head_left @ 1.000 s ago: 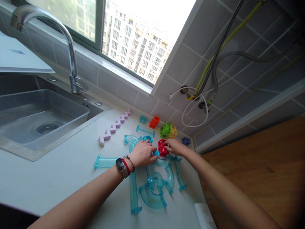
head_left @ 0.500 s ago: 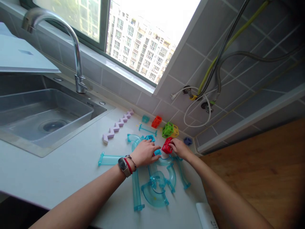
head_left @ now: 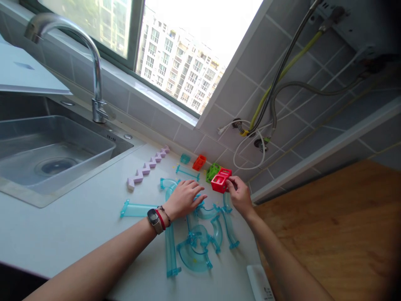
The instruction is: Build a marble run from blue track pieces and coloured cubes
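Between the thumb and fingers of my right hand (head_left: 240, 195) is a red open-frame toy block (head_left: 220, 180), tilted above the counter and partly in front of a green frame block (head_left: 213, 172). My left hand (head_left: 185, 198), palm down with fingers apart, is over translucent blue track pieces and hides part of them. A long straight blue track (head_left: 171, 251) runs toward the front edge. Beside it lies a wide curved blue piece (head_left: 194, 260), joined to other curved parts. Another straight blue track (head_left: 139, 210) sticks out left of my wrist.
An orange block (head_left: 199, 162) and a small teal block (head_left: 184, 158) stand near the tiled wall. A lilac zigzag strip (head_left: 147, 169) lies left of them. The sink (head_left: 120, 148) and its faucet (head_left: 99, 83) are at left. A white device (head_left: 260, 284) sits at the front right edge.
My right hand has raised the red block off the track area, tipping it so its open frame shows. My left hand stays over the blue pieces. The view has shifted slightly.
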A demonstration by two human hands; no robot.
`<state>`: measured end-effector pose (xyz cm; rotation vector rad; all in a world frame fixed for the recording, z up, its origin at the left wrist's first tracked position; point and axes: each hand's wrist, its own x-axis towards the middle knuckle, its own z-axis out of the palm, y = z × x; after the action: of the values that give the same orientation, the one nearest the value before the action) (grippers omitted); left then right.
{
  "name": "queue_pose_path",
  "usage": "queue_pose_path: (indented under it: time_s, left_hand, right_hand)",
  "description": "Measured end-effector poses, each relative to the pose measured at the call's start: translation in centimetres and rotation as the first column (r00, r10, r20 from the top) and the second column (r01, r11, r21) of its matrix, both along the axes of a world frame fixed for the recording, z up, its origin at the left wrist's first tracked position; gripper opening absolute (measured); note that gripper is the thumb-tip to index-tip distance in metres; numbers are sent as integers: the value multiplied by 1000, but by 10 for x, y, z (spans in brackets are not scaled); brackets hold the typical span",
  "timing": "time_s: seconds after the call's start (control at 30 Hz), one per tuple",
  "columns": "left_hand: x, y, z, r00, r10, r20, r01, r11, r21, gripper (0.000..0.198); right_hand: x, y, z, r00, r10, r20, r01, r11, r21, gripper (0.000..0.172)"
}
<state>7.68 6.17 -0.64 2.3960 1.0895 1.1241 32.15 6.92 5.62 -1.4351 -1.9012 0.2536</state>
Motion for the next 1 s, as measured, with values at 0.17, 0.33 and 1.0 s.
queue_pose_path:
  time_s: [0.17,0.33,1.0]
  left_hand:
    - [3,-4,9,879,-119,462,250,939,-235,43]
    - [10,1,7,661,-60,748,489,790,-369,61]
    - [1,0,15,713,-52,699,415,836,-360,43]
  right_hand:
    - [-24,-24,7,959,60,275,-131,960,247,24]
    - [-34,-34,-2,922,84,379,-202,937,284,26]
    - [-36,-28,37,976,152,-159,-198,922,-333,60]
